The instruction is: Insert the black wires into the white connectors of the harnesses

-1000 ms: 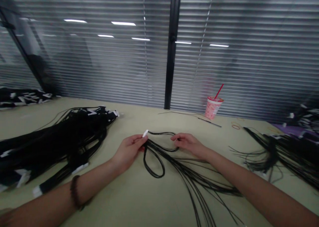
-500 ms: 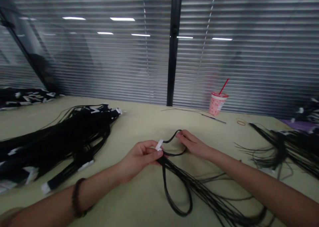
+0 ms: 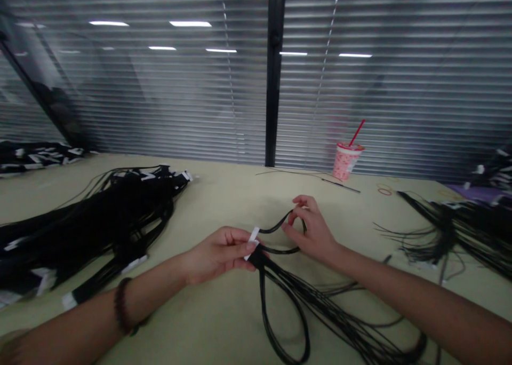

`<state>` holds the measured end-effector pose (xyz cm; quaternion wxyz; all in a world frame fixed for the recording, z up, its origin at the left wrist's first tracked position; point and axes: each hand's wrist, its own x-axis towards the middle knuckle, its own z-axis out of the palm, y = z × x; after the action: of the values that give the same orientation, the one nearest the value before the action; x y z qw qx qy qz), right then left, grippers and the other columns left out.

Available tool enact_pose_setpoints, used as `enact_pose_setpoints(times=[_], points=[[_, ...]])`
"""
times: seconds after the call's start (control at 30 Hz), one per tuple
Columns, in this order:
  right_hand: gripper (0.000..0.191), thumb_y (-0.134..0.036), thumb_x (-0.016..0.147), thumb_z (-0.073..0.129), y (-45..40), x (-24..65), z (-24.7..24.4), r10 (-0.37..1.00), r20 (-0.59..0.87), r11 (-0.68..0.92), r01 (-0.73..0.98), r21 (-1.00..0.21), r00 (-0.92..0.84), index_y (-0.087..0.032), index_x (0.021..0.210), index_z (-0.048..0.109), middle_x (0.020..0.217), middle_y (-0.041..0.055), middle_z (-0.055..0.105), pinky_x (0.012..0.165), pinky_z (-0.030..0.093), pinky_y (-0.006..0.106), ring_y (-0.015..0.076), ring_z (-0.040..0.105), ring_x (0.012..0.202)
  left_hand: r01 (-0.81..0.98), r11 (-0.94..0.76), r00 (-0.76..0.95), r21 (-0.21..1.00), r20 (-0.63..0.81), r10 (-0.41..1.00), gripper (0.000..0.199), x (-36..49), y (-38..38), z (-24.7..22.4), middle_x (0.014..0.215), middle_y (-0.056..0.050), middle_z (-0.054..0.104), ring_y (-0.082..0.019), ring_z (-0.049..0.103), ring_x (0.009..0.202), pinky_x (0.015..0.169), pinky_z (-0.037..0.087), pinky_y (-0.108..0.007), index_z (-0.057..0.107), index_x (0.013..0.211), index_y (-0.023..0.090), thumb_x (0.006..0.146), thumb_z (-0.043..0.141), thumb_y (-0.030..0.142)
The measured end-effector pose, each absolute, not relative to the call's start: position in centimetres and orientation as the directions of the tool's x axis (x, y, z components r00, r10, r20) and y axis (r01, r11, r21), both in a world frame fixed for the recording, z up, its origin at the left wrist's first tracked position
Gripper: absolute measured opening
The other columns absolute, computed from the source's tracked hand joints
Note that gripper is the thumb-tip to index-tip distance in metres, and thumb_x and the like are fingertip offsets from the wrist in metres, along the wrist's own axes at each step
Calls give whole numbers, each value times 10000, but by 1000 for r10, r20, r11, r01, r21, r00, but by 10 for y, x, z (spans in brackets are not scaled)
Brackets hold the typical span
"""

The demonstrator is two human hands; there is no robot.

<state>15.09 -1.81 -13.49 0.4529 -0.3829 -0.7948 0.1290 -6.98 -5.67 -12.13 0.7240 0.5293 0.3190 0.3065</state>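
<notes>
L hand [image 3: 218, 255] pinched on white tag [image 3: 252, 242]

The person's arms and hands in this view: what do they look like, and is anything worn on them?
The left hand and right hand are bare, with no gloves or rings visible. The forearms show no sleeves. The left wrist wears a bracelet of dark round beads, while the right wrist shows nothing worn.

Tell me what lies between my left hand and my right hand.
In the head view, a loop of thin black cord spans the gap between your left hand and right hand, with a small white rectangular tag at the left fingertips.
</notes>
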Motion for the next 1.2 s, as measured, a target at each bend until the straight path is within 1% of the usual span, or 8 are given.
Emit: enact_pose_setpoints(times=[0.13,0.27,0.4,0.57,0.7,0.93,1.1,1.2], points=[[129,-197,697,537,-33,151,-134,463,821,787,581,-208,-334,-163,573,540,751,33,386,722,311,346,167,408,760,-95,258,614,961,-148,776,159,-69,-57,-120,790,-50,651,-103,589,678,609,468,-189,663,831,116,767,595,245],[175,-187,758,486,-51,146,-131,342,735,872,489,-17,-585,-164,591,529,541,-18,419,691,284,344,106,378,558,-114,274,610,955,-150,778,212,-68,-55,-123,781,-55,635,-103,570,670,607,456,-202,640,909,110,795,560,270],[118,-164,795,445,-65,140,-128,376,686,905,406,-128,-623,-164,724,541,612,3,560,681,322,311,99,443,553,-148,278,568,949,-149,810,245,-66,-55,-126,790,-45,619,-101,555,665,604,441,-203,606,989,138,789,569,273],[119,-208,798,452,-68,139,-127,380,639,919,354,-176,-669,-183,792,567,713,37,599,631,373,267,130,517,663,-138,266,559,954,-146,816,182,-66,-55,-126,752,-39,597,-88,528,636,590,426,-188,627,835,109,790,567,275],[173,-192,815,407,-66,139,-127,448,562,892,390,-229,-695,-167,763,570,679,37,570,596,375,251,125,492,627,-146,264,586,953,-132,800,155,-67,-54,-125,752,-34,602,-87,538,639,607,437,-198,623,847,109,802,554,240],[213,-202,826,407,-65,136,-127,543,490,833,511,-213,-682,-177,718,589,658,37,557,618,351,277,140,488,629,-135,252,577,958,-130,806,161,-67,-55,-124,811,-55,619,-122,564,760,711,454,-241,630,865,108,811,541,230],[216,-175,827,423,-63,132,-125,638,466,769,486,-414,-613,-173,720,611,666,23,581,595,361,236,123,506,624,-148,229,577,962,-104,810,155,-67,-58,-124,830,-51,644,-124,579,781,729,457,-232,650,892,128,803,551,207],[256,-203,818,439,-63,129,-122,722,417,682,468,-561,-552,-157,646,621,555,-3,549,487,324,196,88,464,509,-141,194,586,971,-76,807,182,-65,-60,-125,857,-62,659,-129,589,795,732,461,-228,653,943,136,806,545,187]])
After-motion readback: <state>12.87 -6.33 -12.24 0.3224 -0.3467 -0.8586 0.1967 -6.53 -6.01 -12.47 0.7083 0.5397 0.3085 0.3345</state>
